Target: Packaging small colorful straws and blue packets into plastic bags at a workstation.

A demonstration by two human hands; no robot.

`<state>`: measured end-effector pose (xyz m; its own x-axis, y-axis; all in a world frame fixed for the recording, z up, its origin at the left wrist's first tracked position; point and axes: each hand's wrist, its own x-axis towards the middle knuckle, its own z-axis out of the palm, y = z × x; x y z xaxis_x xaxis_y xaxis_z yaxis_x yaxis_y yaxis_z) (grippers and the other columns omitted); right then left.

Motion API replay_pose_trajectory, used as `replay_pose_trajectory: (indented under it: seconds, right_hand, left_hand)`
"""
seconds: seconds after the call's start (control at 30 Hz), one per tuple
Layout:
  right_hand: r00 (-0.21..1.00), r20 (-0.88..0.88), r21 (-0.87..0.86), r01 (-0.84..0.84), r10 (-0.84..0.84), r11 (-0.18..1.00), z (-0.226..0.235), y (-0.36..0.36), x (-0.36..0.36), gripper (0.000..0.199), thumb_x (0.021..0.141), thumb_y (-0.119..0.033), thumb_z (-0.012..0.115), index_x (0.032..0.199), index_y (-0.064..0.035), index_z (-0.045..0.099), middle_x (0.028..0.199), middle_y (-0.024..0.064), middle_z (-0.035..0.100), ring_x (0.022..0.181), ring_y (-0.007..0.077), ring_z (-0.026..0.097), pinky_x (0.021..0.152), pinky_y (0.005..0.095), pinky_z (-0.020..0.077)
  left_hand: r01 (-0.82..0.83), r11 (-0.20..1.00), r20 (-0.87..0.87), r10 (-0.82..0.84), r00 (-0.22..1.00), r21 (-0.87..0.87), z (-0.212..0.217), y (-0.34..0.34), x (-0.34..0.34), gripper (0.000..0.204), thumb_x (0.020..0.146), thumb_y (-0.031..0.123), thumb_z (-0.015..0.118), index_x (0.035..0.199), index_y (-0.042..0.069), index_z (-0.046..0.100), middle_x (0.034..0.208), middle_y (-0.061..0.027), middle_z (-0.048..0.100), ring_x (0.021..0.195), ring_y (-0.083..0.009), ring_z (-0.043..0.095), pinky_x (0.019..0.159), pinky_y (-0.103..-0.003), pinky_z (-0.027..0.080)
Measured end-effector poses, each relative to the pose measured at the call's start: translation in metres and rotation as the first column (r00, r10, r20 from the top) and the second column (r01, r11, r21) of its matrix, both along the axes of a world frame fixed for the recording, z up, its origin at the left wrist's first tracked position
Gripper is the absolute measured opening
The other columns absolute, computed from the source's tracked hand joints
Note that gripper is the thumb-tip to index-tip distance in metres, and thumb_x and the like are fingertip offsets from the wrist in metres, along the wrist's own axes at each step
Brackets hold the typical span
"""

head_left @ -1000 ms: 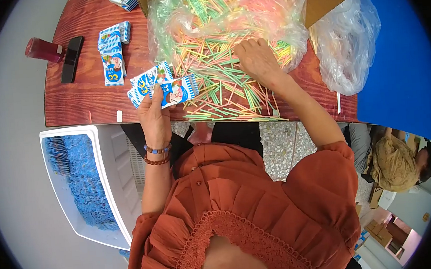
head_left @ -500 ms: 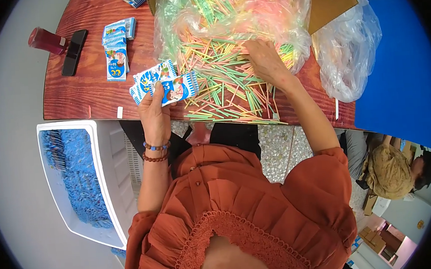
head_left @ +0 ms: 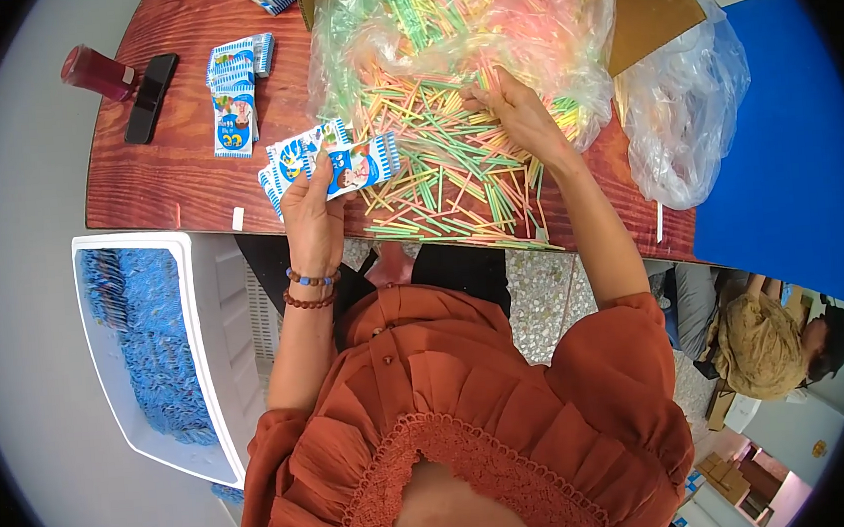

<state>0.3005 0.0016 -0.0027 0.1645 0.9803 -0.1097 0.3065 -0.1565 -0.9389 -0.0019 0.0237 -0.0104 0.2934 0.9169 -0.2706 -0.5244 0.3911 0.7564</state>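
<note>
Several blue-and-white printed packets (head_left: 361, 166) are fanned out in my left hand (head_left: 312, 207). My thumb presses on the top one, and the fingers are mostly hidden behind the stack. Short thin pastel sticks (head_left: 436, 179), green, pink and yellow, like little straws, lie in a loose heap to the right of the packets. Over the upper part of this heap is my right hand (head_left: 527, 124), its fingers bent in a pinch among the sticks. Whatever lies between those fingertips is too small to make out.
Clear plastic bags of sticks (head_left: 542, 20) lie by a cardboard box (head_left: 654, 12). Left on the red wooden table (head_left: 181, 173) are more packets (head_left: 233, 110), a phone (head_left: 150, 98) and a red bottle (head_left: 96, 73). A white foam box (head_left: 190, 309) holds blue packets. Another person (head_left: 765, 342) sits right.
My right hand has shifted slightly left, and its fingers have turned and come up a little from the sticks. My left hand with the packets has moved slightly right.
</note>
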Motion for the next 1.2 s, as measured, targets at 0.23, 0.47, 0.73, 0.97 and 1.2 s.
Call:
replay_pose_trajectory:
  seconds: [0.23, 0.47, 0.73, 0.97, 1.2]
  right_hand:
    - [0.688, -0.725, 0.134, 0.152, -0.008, 0.979, 0.019, 0.001, -0.012, 0.022, 0.101, -0.015, 0.046, 0.116, 0.0003, 0.050, 0.101, 0.0122, 0.062, 0.097, 0.0251, 0.064, 0.092, 0.0410, 0.0520]
    - [0.439, -0.873, 0.363, 0.294, 0.213, 0.884, 0.058, 0.018, -0.098, 0.015, 0.101, -0.010, 0.041, 0.109, -0.0019, 0.050, 0.094, 0.0126, 0.062, 0.106, 0.0305, 0.061, 0.108, 0.0489, 0.0382]
    - [0.791, -0.611, 0.447, 0.307, 0.036, 0.840, 0.071, 0.022, -0.147, 0.029, 0.104, -0.020, 0.038, 0.117, 0.0042, 0.048, 0.109, 0.0191, 0.065, 0.119, 0.0303, 0.055, 0.107, 0.0433, 0.0357]
    - [0.820, -0.571, 0.430, 0.337, -0.036, 0.838, 0.061, 0.025, -0.172, 0.039, 0.104, -0.021, 0.037, 0.129, 0.0075, 0.048, 0.129, 0.0198, 0.056, 0.129, 0.0256, 0.046, 0.110, 0.0365, 0.0310]
    - [0.921, -0.386, 0.488, 0.258, -0.060, 0.834, 0.058, 0.026, -0.172, 0.043, 0.104, -0.021, 0.037, 0.135, 0.0080, 0.042, 0.139, 0.0219, 0.048, 0.136, 0.0265, 0.038, 0.112, 0.0378, 0.0292]
  left_hand:
    - [-0.002, 1.000, 0.034, 0.003, 0.999, -0.016, 0.006, 0.002, 0.011, 0.016, 0.096, 0.019, 0.059, 0.098, 0.005, 0.067, 0.094, -0.0020, 0.069, 0.083, -0.0108, 0.065, 0.063, -0.026, 0.053]
    - [-0.123, 0.992, 0.152, 0.120, 0.981, 0.007, 0.009, 0.009, 0.033, 0.020, 0.098, 0.022, 0.058, 0.091, 0.005, 0.066, 0.090, -0.0036, 0.069, 0.077, -0.0107, 0.063, 0.063, -0.026, 0.052]
    - [-0.162, 0.984, 0.119, 0.153, 0.981, 0.073, 0.030, 0.010, 0.030, 0.023, 0.100, 0.021, 0.054, 0.098, 0.002, 0.066, 0.096, -0.0070, 0.069, 0.083, -0.0136, 0.066, 0.071, -0.030, 0.055]
    - [-0.254, 0.966, 0.195, 0.239, 0.951, 0.054, 0.024, 0.011, 0.035, 0.018, 0.098, 0.017, 0.056, 0.098, 0.001, 0.065, 0.096, -0.0063, 0.069, 0.084, -0.0128, 0.065, 0.075, -0.031, 0.055]
    - [-0.344, 0.939, 0.253, 0.333, 0.908, -0.001, 0.021, 0.016, 0.038, 0.016, 0.097, 0.015, 0.058, 0.095, 0.002, 0.066, 0.092, -0.0040, 0.068, 0.081, -0.0089, 0.063, 0.074, -0.026, 0.052]
